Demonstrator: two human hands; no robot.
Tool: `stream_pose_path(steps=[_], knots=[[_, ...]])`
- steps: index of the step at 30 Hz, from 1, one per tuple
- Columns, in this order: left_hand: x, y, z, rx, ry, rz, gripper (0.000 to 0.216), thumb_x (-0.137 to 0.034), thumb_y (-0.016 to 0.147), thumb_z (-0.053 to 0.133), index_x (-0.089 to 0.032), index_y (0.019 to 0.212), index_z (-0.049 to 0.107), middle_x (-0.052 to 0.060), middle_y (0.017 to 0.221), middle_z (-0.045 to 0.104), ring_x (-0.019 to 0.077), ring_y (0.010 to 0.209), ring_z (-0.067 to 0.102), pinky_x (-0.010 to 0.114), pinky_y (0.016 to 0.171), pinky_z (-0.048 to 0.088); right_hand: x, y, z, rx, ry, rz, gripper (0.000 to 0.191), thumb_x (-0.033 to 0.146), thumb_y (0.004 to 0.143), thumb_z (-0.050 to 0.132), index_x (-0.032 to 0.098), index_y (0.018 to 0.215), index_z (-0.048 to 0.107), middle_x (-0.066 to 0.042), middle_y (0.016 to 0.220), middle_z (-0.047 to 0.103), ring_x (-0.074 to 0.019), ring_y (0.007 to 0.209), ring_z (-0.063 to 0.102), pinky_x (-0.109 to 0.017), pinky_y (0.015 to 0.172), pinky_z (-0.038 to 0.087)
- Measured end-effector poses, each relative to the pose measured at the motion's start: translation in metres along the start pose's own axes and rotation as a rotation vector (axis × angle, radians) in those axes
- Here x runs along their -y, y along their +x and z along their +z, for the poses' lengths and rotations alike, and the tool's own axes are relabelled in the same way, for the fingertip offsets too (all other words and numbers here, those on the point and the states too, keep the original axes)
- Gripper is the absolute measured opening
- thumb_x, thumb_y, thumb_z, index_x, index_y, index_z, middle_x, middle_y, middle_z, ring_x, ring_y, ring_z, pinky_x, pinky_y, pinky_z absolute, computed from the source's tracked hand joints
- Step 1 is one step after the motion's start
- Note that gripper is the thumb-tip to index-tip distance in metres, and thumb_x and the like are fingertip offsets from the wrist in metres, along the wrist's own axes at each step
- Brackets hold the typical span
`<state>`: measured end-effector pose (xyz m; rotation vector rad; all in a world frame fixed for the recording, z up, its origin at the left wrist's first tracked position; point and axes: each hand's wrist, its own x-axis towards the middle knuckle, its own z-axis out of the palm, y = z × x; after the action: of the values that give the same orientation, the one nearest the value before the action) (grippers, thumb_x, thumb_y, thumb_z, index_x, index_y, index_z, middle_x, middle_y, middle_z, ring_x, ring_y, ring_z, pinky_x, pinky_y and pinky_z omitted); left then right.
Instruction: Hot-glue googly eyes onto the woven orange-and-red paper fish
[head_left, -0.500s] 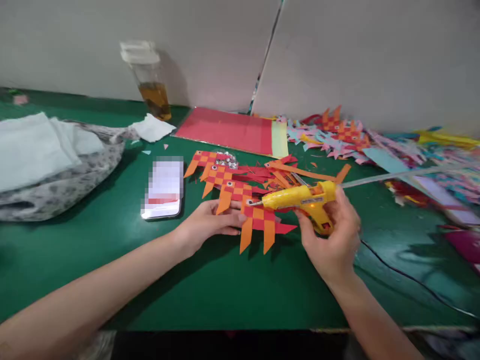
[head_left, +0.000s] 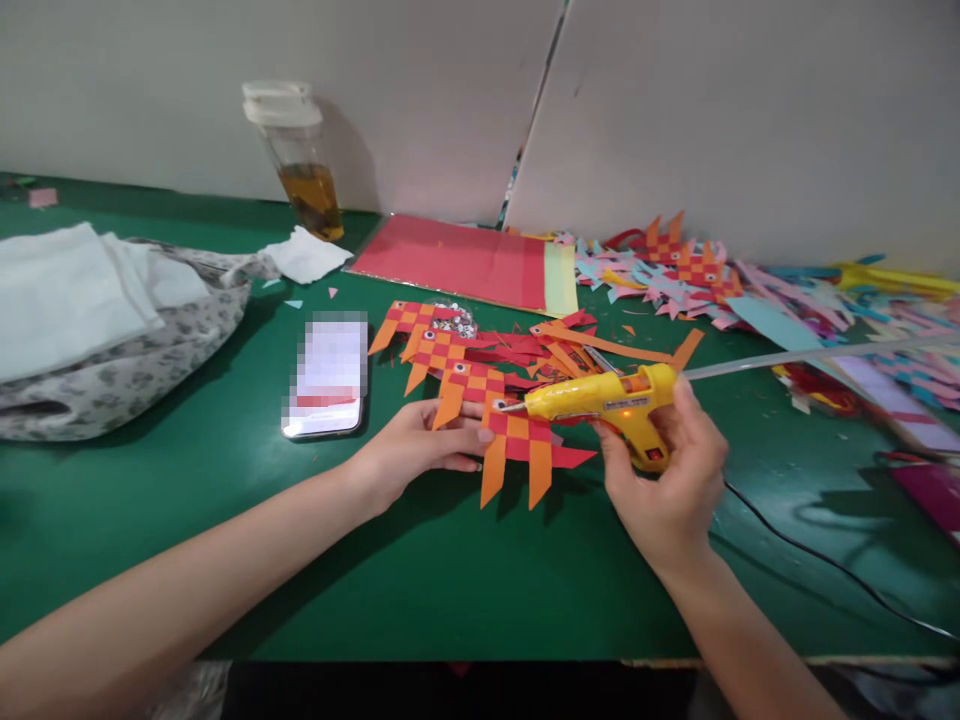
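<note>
My right hand (head_left: 667, 480) is closed around the handle of a yellow glue gun (head_left: 607, 402), whose nozzle points left and touches the head end of a woven red-and-orange paper fish (head_left: 521, 445). A clear glue stick (head_left: 795, 357) juts from the gun's back toward the right. My left hand (head_left: 416, 447) rests on the green table (head_left: 420, 570), fingers pressing on the left edge of that fish. Behind it lie more woven fish (head_left: 442, 355) with googly eyes, beside a small heap of loose googly eyes (head_left: 452, 320).
A phone (head_left: 328, 377) lies left of the fish. A grey patterned bag (head_left: 112, 340) with white cloth sits far left, a bottle of amber liquid (head_left: 300, 165) at the back. Red paper sheets (head_left: 465, 262) and a pile of coloured paper fish (head_left: 697, 270) spread right. The gun's black cord (head_left: 817, 560) trails right.
Almost nothing differs: the glue gun and my right hand have shifted very slightly, the nozzle staying at the fish's head. My left hand has not moved.
</note>
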<state>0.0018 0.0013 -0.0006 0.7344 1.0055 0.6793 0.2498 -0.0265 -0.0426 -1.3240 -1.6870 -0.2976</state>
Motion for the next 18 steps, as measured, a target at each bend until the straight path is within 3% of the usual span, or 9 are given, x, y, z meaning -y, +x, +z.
stream_pose_path(steps=[18], knots=[[0.0000,-0.0005,0.0005,0.018,0.011,0.007,0.029,-0.022,0.066,0.078,-0.015,0.091,0.065,0.001,0.083,0.068,0.0115,0.075,0.065,0.021,0.068,0.053,-0.0040,-0.0021,0.0015,-0.014,0.011,-0.010,0.083,0.020,0.067,0.074,0.022,0.138,0.029,-0.016,0.129,0.051,-0.0289,0.108,0.060,-0.049,0.085,0.054]])
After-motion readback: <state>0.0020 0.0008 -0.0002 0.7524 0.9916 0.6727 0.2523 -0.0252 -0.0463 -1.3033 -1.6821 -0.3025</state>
